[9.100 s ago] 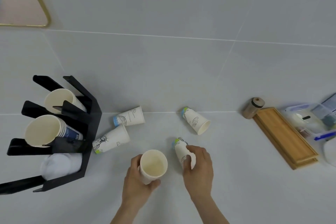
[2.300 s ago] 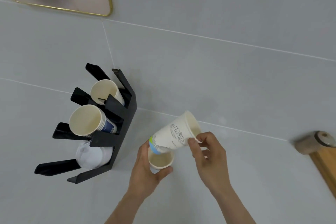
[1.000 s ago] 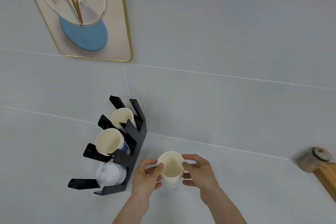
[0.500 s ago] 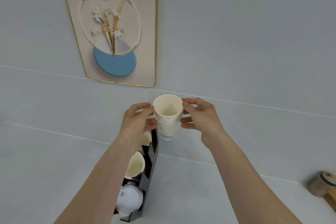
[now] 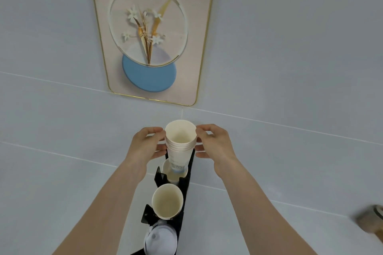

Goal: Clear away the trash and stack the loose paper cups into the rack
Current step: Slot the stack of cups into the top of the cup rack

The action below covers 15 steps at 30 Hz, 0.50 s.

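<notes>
1. While both bare forearms are reaching up from the lower edge, the left hand (image 5: 147,145) and the right hand (image 5: 214,143) are pinching a nested stack of cream paper cups (image 5: 180,143) between them, fingertips pressing on its rims from 9 and 3 o'clock.
2. That stack is standing upright, its blue-banded base dipping into the open mouth of a cream paper cup (image 5: 175,170) sitting in the top slot of the black slotted cup rack (image 5: 186,188).
3. At 6 o'clock from that slot, another cream paper cup (image 5: 167,203) is sitting in the next slot, mouth facing the camera.
4. Lower still, white plastic lids (image 5: 160,239) are filling the bottom slot.
5. At 12 o'clock, a gold-framed pink flower picture (image 5: 153,33) is hanging on the grey tiled wall (image 5: 290,47).
6. At 4 o'clock, a blurred brown round jar (image 5: 372,220) is showing at the frame edge.
</notes>
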{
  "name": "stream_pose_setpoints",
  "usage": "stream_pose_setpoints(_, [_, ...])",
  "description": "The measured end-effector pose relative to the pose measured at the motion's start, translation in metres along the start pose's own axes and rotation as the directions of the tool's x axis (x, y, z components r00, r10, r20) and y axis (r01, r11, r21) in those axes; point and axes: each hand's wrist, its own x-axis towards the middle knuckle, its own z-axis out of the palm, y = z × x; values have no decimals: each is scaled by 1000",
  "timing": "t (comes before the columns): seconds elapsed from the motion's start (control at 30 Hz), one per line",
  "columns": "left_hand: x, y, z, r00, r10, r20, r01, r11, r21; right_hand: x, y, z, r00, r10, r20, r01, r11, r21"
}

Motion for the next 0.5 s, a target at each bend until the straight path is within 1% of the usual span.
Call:
stream_pose_setpoints(0.23, [42,-57,-13,994,-109,30,102,977,185,25,61,34,988,111,-103,-123,985,-121])
stream_pose_setpoints(0.37, [57,-85,-16,983,-182,10,173,949,263,31,88,46,974,179,-138,-205,958,-201])
stream_pose_setpoints(0.5, [66,-99,-14,975,-221,-21,219,943,251,33,106,56,957,199,-211,-248,939,-238])
